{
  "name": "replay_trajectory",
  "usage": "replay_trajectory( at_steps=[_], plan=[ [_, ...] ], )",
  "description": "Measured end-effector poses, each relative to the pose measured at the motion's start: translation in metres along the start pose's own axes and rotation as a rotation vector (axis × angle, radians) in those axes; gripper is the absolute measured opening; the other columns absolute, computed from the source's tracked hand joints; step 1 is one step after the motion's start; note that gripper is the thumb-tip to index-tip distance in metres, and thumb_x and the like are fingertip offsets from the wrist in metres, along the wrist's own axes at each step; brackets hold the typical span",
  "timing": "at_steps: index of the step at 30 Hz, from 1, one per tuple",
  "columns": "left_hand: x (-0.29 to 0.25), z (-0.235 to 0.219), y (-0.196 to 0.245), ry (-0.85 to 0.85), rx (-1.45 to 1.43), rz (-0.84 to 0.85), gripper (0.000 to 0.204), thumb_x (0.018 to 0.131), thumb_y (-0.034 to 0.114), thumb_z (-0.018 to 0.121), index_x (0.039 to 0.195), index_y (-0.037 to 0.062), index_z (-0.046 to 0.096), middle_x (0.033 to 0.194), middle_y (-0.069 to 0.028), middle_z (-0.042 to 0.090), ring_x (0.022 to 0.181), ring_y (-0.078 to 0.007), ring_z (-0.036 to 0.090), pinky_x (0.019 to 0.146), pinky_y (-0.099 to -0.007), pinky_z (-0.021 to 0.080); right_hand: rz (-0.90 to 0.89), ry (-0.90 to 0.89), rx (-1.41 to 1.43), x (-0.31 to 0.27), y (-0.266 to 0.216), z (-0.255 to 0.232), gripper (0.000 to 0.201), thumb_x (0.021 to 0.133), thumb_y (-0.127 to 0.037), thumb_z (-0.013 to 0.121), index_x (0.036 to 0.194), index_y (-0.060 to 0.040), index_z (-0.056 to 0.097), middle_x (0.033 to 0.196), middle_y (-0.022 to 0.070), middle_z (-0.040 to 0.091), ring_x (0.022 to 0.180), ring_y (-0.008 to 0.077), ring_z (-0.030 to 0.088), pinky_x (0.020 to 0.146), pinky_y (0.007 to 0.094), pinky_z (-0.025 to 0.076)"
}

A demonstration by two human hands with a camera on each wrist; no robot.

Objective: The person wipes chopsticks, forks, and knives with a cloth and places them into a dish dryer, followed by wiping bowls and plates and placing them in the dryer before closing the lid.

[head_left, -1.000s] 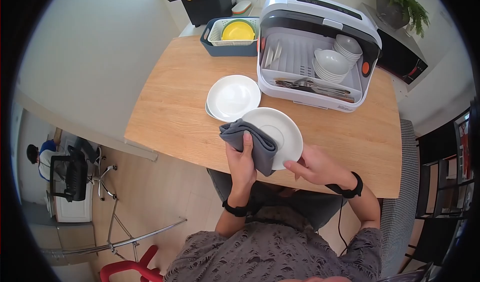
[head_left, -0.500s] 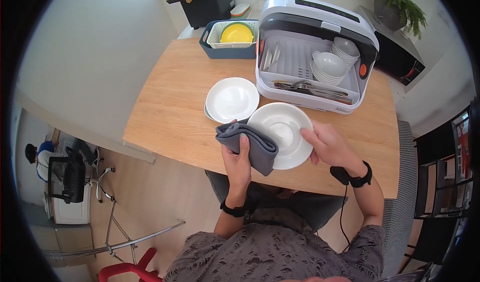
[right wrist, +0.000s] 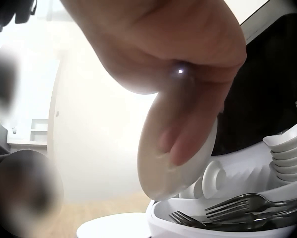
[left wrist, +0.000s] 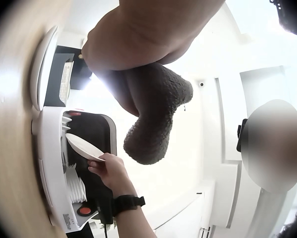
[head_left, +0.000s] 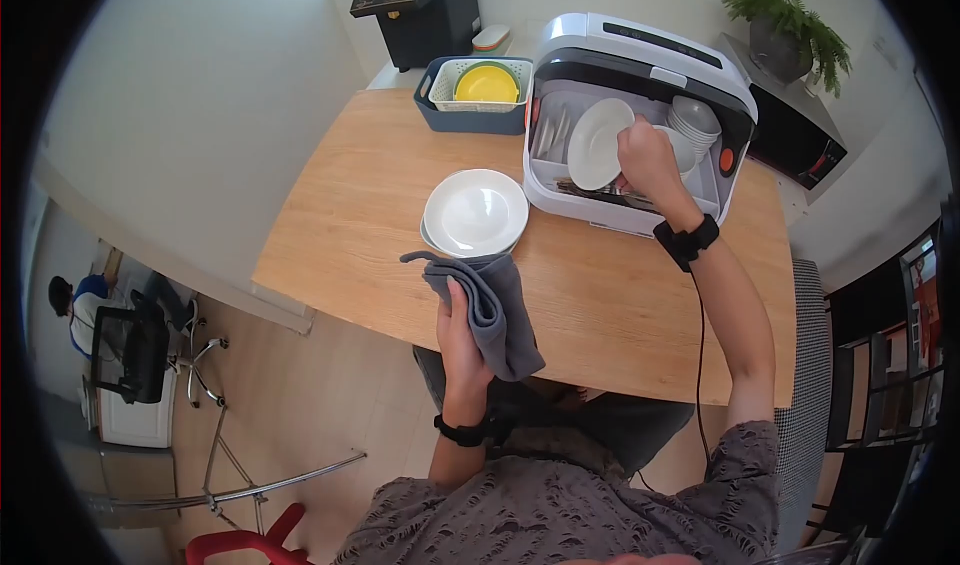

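In the head view the right hand [head_left: 651, 162] pinches the edge of a white plate [head_left: 600, 145], held tilted over the open white dish cabinet [head_left: 590, 212]. The right wrist view shows its fingers against the plate [right wrist: 161, 173], just above the forks [right wrist: 242, 206] in the cabinet's front tray. My left hand [head_left: 463, 350] grips a folded grey cloth [head_left: 500, 315] near the table's front edge. Beyond the cloth, a white plate [head_left: 476, 213] lies on top of another dish.
Stacked white bowls [head_left: 695, 117] stand in the cabinet's right part. A blue basket [head_left: 470, 122] holding a yellow bowl [head_left: 487, 83] is left of the cabinet. A potted plant [head_left: 785, 40] is at the back right. A person [head_left: 90, 300] sits far left.
The right hand has carried the plate away from the cloth, up and over the cabinet. My left hand has stayed near the front edge with the cloth, which now hangs folded differently.
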State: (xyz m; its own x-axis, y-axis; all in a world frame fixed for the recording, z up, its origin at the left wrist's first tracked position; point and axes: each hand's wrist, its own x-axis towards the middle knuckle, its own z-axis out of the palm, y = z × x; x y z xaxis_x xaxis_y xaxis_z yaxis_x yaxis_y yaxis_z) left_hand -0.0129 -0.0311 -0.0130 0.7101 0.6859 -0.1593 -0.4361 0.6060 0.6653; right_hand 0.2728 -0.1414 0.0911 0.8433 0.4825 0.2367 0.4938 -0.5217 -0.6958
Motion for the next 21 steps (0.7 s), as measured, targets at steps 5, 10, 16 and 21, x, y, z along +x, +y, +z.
replay_trajectory(
  at_steps=[5, 10, 16, 21],
  plan=[
    [-0.003, -0.004, 0.006, -0.004, 0.004, 0.017, 0.04, 0.107, 0.037, 0.045, 0.125, 0.0028, 0.053, 0.108, -0.0092, 0.066, 0.09, -0.0174, 0.067, 0.076, -0.031, 0.058, -0.08, 0.099, -0.221, 0.038, 0.013, 0.028, 0.029, 0.093, -0.007, 0.045, 0.104, 0.0182, 0.054, 0.078, 0.0362, 0.066, 0.07, 0.0463, 0.07, 0.066, 0.0516, 0.057],
    [-0.004, -0.008, 0.01, -0.048, 0.018, 0.009, 0.039, 0.108, 0.035, 0.046, 0.129, 0.0031, 0.051, 0.114, -0.0066, 0.065, 0.098, -0.0129, 0.066, 0.084, -0.0283, 0.056, -0.151, 0.17, -0.353, 0.06, 0.027, 0.051, 0.031, 0.09, -0.007, 0.046, 0.106, 0.0186, 0.054, 0.089, 0.0405, 0.065, 0.088, 0.054, 0.067, 0.079, 0.0547, 0.055],
    [-0.002, -0.005, 0.011, -0.011, 0.017, 0.051, 0.034, 0.106, 0.034, 0.049, 0.122, 0.005, 0.056, 0.107, -0.0049, 0.067, 0.091, -0.0129, 0.067, 0.078, -0.028, 0.057, -0.106, 0.134, -0.318, 0.058, 0.025, 0.061, 0.044, 0.099, -0.025, 0.045, 0.106, 0.0175, 0.056, 0.087, 0.0395, 0.065, 0.088, 0.0545, 0.066, 0.078, 0.0551, 0.055],
    [0.001, -0.008, 0.005, -0.039, 0.032, 0.006, 0.036, 0.107, 0.034, 0.047, 0.126, 0.0036, 0.053, 0.111, -0.0051, 0.066, 0.095, -0.0111, 0.065, 0.082, -0.0272, 0.056, -0.039, 0.082, -0.245, 0.042, 0.023, 0.058, 0.061, 0.104, -0.042, 0.039, 0.105, 0.0155, 0.06, 0.085, 0.0389, 0.065, 0.085, 0.0549, 0.065, 0.079, 0.0562, 0.054]
  ],
)
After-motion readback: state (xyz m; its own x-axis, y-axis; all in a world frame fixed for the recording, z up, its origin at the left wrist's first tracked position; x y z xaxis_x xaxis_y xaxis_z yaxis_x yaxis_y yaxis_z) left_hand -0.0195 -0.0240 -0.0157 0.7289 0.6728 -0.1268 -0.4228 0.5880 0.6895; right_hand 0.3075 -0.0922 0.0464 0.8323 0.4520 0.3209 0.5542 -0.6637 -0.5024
